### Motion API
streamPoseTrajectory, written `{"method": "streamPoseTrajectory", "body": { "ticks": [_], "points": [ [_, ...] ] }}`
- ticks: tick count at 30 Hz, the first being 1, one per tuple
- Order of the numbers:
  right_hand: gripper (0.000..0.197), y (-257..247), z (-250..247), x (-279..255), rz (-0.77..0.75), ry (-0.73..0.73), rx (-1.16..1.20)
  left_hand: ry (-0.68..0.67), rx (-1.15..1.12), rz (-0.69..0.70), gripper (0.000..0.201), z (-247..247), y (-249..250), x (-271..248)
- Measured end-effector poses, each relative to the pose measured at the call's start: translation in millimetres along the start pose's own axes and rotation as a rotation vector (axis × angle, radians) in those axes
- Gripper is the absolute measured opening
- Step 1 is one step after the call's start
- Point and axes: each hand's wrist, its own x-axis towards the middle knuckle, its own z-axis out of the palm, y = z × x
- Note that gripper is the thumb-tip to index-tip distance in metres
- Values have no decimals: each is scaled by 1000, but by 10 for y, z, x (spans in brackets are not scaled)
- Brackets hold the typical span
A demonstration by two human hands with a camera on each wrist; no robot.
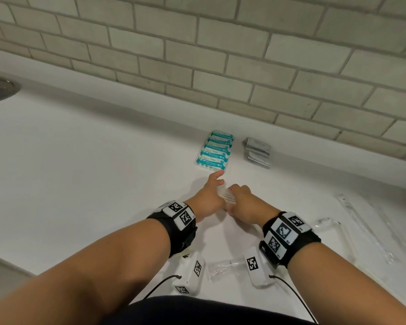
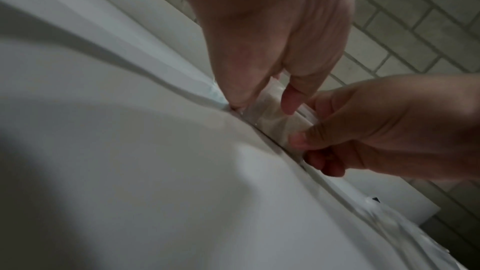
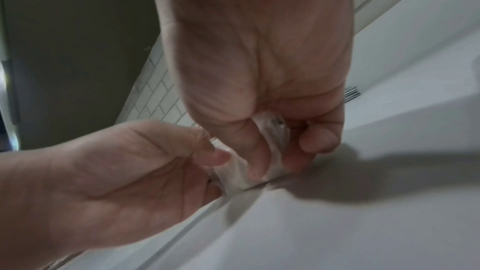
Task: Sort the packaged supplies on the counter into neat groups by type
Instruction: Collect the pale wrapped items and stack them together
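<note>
Head view shows both hands meeting over the middle of the white worktop point(image 1: 80, 141), a little short of its back edge, with a small stack of clear-wrapped packets point(image 1: 225, 195) held between them. The left hand point(image 1: 209, 198) has thumb and fingers curled onto the stack's left side, one finger stretched toward the back edge; the right hand point(image 1: 244, 202) is pinched onto its right side, and the wrist views confirm the lower edge of the stack touches the surface. Judged step: squaring a third group before setting it down. Next move, in my judgement, calls for laying the stack flat and aligned, near the two finished groups and apart from them, then collecting what remains. At the back edge, a row of teal-and-white packs point(image 1: 215, 151) lies overlapped, with a pile of grey sachets point(image 1: 258, 152) just beside it to the right. Unsorted items remain: long clear sleeves point(image 1: 370, 221) toward the right edge and one clear packet point(image 1: 223, 268) at the front edge between the forearms. No containers are in view; every item sits directly on the worktop.
</note>
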Motion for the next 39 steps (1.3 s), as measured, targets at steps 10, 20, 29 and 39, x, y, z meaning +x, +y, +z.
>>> {"method": "streamPoseTrajectory", "body": {
  "ticks": [10,20,29,39],
  "points": [
    [35,71,59,23,-62,57,-139,-40,211,16,71,-14,-72,81],
    [33,43,66,21,-86,63,-150,-46,257,32,70,-33,-85,93],
    [30,17,-277,-40,-103,68,-208,-188,730,98,66,-263,351,214],
    [14,547,-577,249,119,323,957,145,69,-18,27,348,587,791]
  ]
}}
